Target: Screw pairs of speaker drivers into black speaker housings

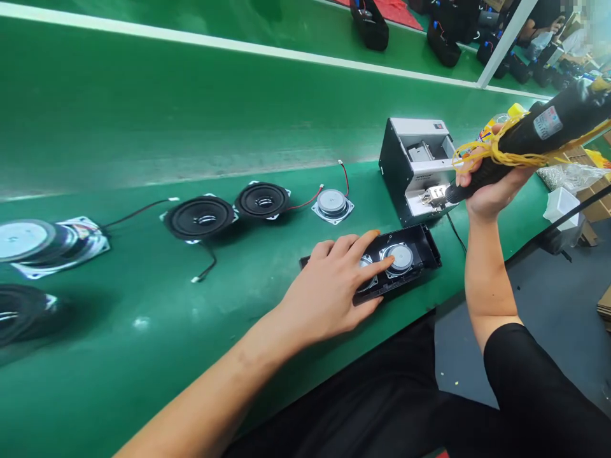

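Fingers of my left hand (334, 286) span a black plastic speaker housing (420, 251), thumb along the near side and other fingers at the far edge. Its index finger rests on a small round silver speaker (400, 257) seated in the housing. A second silver speaker (366, 273) beside it is partly hidden by my hand. Raised at the right, my right hand (501, 184) is closed around a black electric screwdriver (520, 140) wrapped with yellow cord. The screwdriver's tip is at the front outlet of a screw feeder (415, 172), where contact is hard to make out.
Along the green bench (157, 331) lie a loose silver speaker (333, 205) with red wires, black-cone speakers (262, 200) and a larger speaker (28, 242). A yellow-capped bottle (501, 124) stands behind my right hand. Black housings (370, 25) and a person (544, 28) are across the bench.
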Demonstrator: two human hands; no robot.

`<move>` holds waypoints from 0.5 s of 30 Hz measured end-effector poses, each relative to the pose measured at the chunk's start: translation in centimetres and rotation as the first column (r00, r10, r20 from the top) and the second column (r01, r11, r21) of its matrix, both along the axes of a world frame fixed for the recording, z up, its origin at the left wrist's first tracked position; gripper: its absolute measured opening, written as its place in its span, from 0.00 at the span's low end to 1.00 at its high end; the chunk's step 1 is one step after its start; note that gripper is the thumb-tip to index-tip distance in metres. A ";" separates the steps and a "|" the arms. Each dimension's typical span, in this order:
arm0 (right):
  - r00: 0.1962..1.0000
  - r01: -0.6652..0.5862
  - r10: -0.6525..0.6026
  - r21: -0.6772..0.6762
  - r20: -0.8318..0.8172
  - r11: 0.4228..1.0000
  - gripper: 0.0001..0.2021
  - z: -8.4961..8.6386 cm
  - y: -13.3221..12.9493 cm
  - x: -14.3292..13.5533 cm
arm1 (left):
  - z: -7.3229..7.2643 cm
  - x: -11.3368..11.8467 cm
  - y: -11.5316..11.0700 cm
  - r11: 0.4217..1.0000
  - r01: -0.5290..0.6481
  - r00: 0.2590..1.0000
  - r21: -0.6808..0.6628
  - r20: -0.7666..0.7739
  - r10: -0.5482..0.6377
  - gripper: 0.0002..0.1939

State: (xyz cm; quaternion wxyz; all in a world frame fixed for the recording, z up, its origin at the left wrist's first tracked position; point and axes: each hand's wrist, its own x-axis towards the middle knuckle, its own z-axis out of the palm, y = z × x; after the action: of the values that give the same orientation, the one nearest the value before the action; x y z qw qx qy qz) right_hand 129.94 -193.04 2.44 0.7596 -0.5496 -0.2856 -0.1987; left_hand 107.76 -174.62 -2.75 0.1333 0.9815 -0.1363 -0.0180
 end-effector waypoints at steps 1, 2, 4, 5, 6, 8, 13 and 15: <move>1.000 -0.007 0.007 0.002 0.003 1.000 0.35 -0.1 -0.2 0.0 | 0.0 0.0 0.0 1.000 -0.001 1.000 -0.004 0.001 0.001 0.31; 1.000 -0.009 0.009 0.005 0.008 1.000 0.35 -0.1 -0.3 -0.1 | 0.0 0.0 0.0 1.000 -0.003 1.000 -0.005 0.001 0.003 0.31; 1.000 -0.003 0.003 0.012 0.024 1.000 0.35 -0.1 -0.6 -0.3 | 0.0 0.1 0.0 1.000 -0.004 1.000 -0.002 -0.002 0.004 0.31; 1.000 0.004 -0.004 0.025 0.029 1.000 0.35 -0.1 -0.7 -0.4 | 0.0 0.1 -0.1 1.000 -0.002 1.000 0.001 -0.008 0.002 0.31; 0.999 -0.003 0.002 0.031 0.033 1.000 0.34 -0.1 -0.9 -0.6 | 0.0 0.1 -0.1 1.000 0.002 1.000 0.003 -0.014 -0.002 0.31; 0.998 -0.035 0.032 0.053 0.054 0.998 0.32 0.1 -1.2 -1.0 | 0.0 0.1 -0.1 1.000 0.009 1.000 -0.003 -0.021 -0.009 0.32; 0.984 -0.134 0.118 0.121 0.132 0.984 0.27 1.9 -2.8 -2.3 | 0.1 0.1 -0.3 0.999 0.002 1.000 -0.049 -0.004 -0.002 0.33; 0.967 -0.205 0.201 0.010 0.157 0.979 0.22 3.2 -4.0 -3.2 | 0.1 0.1 -0.3 0.999 0.003 1.000 -0.048 -0.011 -0.004 0.33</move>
State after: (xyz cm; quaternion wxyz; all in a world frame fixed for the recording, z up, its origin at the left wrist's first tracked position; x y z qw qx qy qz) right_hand 126.72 -197.04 5.62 0.7585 -0.4905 -0.3958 -0.1657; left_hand 107.88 -174.94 -2.62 0.1574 0.9777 -0.1378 -0.0205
